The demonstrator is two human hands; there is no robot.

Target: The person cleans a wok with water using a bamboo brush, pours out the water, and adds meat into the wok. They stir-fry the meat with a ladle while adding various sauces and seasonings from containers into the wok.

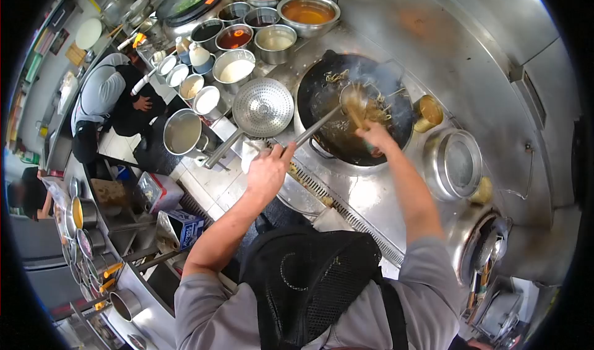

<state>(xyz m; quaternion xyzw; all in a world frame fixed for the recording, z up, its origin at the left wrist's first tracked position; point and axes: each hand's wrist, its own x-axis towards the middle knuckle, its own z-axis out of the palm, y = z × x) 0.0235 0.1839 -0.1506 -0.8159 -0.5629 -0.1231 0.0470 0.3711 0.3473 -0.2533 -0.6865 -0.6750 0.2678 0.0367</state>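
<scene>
My left hand (269, 172) is wrapped round the long metal handle of a ladle (320, 127), whose round head is over a black wok (314, 90). Gripped in my right hand (377, 138) is a light-brown bamboo wok brush (354, 107), its bristle end at the ladle's head. Whether the two touch is hard to tell through the steam. Dark liquid and pale noodle-like strands (337, 76) lie in the wok. Left of the wok, a perforated metal strainer (263, 105) rests near a white cloth (252, 149) close to my left hand.
Metal bowls of sauces, including an amber liquid (307, 12), crowd the counter's far left. A gold-coloured can (428, 113) and a steel pot (455, 164) stand right of the wok. A pot (184, 131) sits at the left edge. Another person (102, 96) bends over at left.
</scene>
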